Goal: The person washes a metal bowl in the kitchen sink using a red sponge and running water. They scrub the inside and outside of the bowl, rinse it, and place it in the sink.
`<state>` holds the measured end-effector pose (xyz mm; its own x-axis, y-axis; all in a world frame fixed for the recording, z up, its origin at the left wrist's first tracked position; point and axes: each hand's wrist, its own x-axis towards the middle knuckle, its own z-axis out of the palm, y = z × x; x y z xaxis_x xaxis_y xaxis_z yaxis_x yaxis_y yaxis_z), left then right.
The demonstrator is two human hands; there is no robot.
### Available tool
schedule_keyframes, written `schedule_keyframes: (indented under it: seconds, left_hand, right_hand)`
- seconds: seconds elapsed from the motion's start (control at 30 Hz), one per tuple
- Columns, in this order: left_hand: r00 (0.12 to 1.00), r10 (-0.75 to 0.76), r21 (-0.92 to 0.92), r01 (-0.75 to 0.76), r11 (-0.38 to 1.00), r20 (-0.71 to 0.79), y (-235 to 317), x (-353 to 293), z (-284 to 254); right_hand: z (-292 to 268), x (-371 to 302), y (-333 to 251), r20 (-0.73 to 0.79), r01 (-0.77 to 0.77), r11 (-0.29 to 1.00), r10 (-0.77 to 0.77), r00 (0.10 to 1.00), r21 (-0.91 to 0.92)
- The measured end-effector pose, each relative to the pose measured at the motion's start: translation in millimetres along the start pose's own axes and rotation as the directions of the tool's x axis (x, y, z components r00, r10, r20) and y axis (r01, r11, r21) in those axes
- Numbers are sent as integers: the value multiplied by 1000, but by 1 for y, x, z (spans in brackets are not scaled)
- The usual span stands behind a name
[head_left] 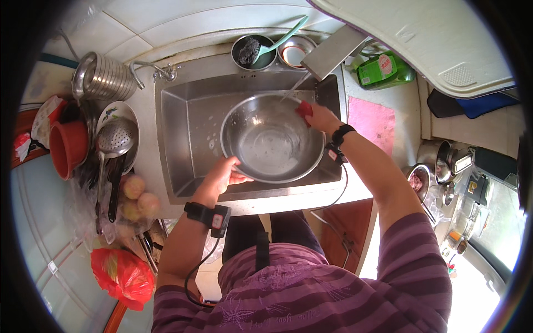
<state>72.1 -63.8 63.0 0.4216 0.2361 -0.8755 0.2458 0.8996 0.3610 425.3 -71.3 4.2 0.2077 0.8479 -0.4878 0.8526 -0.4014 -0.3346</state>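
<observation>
A large stainless steel bowl [272,139] with some water in it is tilted over the metal sink [194,100]. My left hand [225,177] grips its near left rim, fingers bent underneath. At the bowl's far right rim, my right hand [323,119] is closed on a red cloth or sponge [304,111], pressed against the metal. A thin stream of water runs down near the far rim, below a broad flat metal piece [333,53]. Both wrists wear black bands with small devices and cables.
Behind the sink stand a pot [244,62] with a scrubbing brush [283,39] and a small metal bowl [298,47]. Right lie a green bottle [386,69] and a pink cloth [371,122]. Left are a skimmer [116,137], a red tub [68,147] and bagged round fruit [141,200].
</observation>
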Motion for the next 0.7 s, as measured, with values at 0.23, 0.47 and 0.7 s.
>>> schedule_keyframes:
  seconds: [0.23,0.47,0.7]
  left_hand:
    - [997,-20,-157,9,988,-68,-30,22,-32]
    - [817,533,378,-432,819,-219,-7,64,2]
    - [872,490,97,-488,867,8,77,70,77]
  right_hand:
    - [-46,-17,-31,325,-58,960,-36,945,273]
    - [-95,-38,-60,-82,-89,980,75,994,-176]
    - [-97,-46,-87,-72,-19,972,3,997,-235]
